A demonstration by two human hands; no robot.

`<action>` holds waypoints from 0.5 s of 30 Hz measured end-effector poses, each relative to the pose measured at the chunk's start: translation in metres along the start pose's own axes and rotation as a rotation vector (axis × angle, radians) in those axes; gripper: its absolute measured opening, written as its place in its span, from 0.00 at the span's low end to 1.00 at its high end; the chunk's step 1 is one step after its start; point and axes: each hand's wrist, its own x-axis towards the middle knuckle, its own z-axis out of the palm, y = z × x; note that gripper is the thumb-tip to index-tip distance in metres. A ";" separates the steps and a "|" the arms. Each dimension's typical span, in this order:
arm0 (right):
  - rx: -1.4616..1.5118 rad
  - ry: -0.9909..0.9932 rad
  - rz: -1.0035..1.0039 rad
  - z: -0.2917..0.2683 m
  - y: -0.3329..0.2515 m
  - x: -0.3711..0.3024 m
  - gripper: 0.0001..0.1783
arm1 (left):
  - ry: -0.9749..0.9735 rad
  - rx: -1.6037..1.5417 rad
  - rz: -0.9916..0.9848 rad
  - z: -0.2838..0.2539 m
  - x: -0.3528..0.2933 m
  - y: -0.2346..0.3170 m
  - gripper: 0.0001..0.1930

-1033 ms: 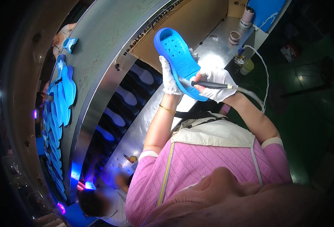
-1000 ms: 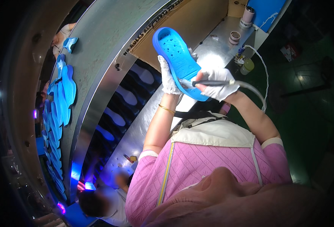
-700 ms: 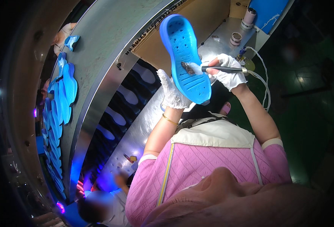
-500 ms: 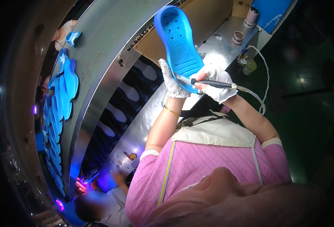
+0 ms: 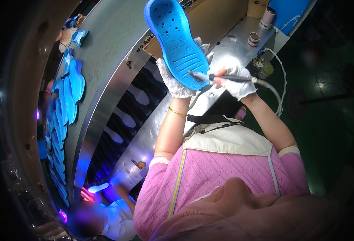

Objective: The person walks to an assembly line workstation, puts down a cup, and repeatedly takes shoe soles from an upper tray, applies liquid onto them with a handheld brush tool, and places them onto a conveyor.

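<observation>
Gripping the blue shoe sole (image 5: 181, 46) by its sides, left gloved hand (image 5: 175, 83) holds it above metal bench (image 5: 235, 46). Right gloved hand (image 5: 239, 85): fingers closed around dark-handled brush-like tool (image 5: 241, 78), tip at sole's near end, apparently touching. Blue pieces (image 5: 77, 80) on belt (image 5: 112, 48), left.

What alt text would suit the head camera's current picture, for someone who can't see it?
A person's white-gloved left hand holds up a blue shoe sole while the white-gloved right hand holds a black-handled, brush-like tool at its lower end. To the left, more blue soles lie overlapping on a gray surface.
</observation>
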 end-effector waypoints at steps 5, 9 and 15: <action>-0.074 -0.156 0.205 -0.003 0.000 0.006 0.06 | -0.049 0.038 -0.099 -0.003 0.007 0.010 0.43; -0.078 -0.042 0.057 -0.008 -0.004 0.005 0.05 | -0.001 -0.023 -0.169 0.003 0.011 0.014 0.43; -0.256 -0.284 0.216 -0.016 -0.009 -0.007 0.07 | -0.004 0.097 -0.282 0.001 0.019 0.027 0.44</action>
